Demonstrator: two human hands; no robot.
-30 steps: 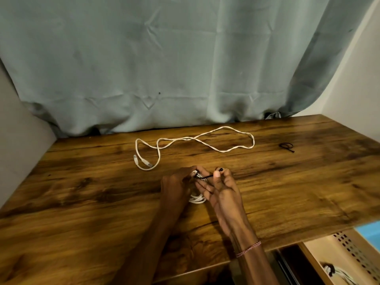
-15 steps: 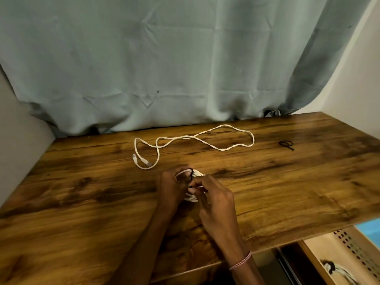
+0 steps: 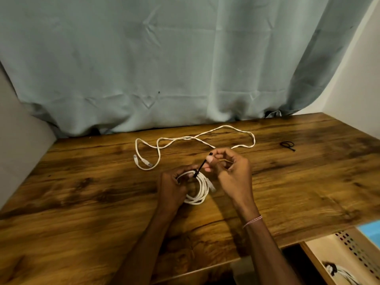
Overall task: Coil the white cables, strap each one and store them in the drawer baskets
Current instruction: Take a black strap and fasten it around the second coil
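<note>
A coiled white cable [image 3: 198, 191] rests on the wooden table [image 3: 82, 192] in the middle. My left hand [image 3: 171, 188] grips the coil's left side. A thin black strap [image 3: 200, 168] is wrapped around the top of the coil, and my right hand [image 3: 230, 169] pinches its free end, pulled up and to the right. A second white cable [image 3: 191, 138] lies loose and uncoiled behind my hands, with both plugs at its left end. Another black strap [image 3: 287, 145] lies at the back right of the table.
A grey-green curtain [image 3: 164, 68] hangs along the table's back edge. At the lower right an open drawer holds a perforated cream basket [image 3: 349, 254] with a strapped white cable [image 3: 339, 272] inside. Walls close in on both sides.
My right hand has drawn away from the coil, up and to the right, pulling the black strap's end taut. The coil now shows between my hands; my left hand stays on it.
</note>
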